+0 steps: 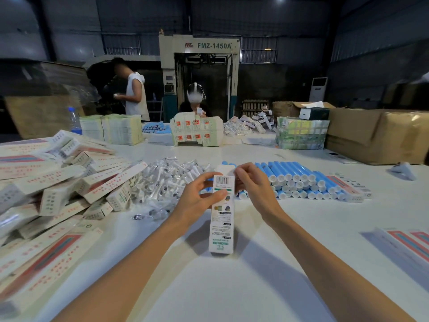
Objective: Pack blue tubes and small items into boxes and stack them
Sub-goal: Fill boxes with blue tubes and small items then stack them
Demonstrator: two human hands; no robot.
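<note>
**Item:** box (222, 219), long, white, printed, barcode toward the far end. It is held over the counter (232, 287) at centre, with a flap at its far end that appears to be still up.

**Left hand** (199, 194): fingers and thumb curled round the box's upper half.

**Right hand** (253, 184): fingertips pinching the far end's right edge.

**Stock:**
- blue tubes (294, 180) in rows just beyond, right
- bagged small items (167, 180) heaped beyond, left
- boxes piled (69, 182) at left
- flat cartons (404, 247) near right

**Step judged:** closing the far end.

**Method:** steady left grip, flap tucked squarely, card uncrushed, then onto the pile.
</note>
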